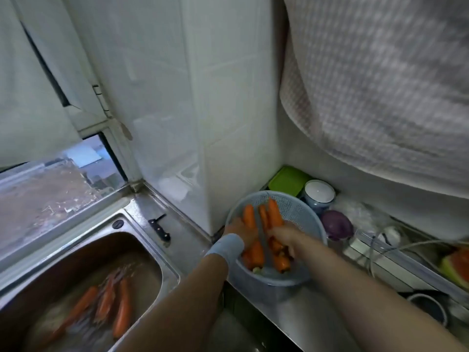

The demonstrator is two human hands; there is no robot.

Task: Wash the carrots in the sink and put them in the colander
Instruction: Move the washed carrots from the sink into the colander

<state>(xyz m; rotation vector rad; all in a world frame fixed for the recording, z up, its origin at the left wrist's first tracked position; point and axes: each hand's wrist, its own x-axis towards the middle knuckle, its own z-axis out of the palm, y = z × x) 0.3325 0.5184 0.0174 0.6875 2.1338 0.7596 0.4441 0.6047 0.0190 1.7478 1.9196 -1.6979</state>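
1. Gripping a single carrot (248,215), the fingers of the left hand (237,231) looked curled round its thick end, though motion blur hid the exact hold. The fingers of the right hand (283,237) clasped a pair of carrots (271,213) just beside it.
2. Both loads hung inside the colander (302,209), tips pointing toward its far rim. They were above a heap of carrots (256,255) already lying in the bottom.
3. The colander stood on the steel bench (291,308) near its front edge. It sat between the tiled corner and a purple vegetable (337,224), with a green box (289,181) and a white-topped jar (319,193) behind it.
4. To the left, the sink (142,240) held cloudy water with several remaining carrots (121,308) in it, so the task seemed roughly half done.
5. Risks, as I judged them:
   - Wet carrots were slippery, so one released from a height could bounce off the heap and over the low rim.
   - More weight on the near side, or a nudge from a forearm, could tip the light colander off the front edge.
   - A black-handled knife (159,228) lay on the ledge behind the sink, and a careless reach back for the next carrots could brush it.
   - Drips carried across could leave the bench slick, letting the colander slide.
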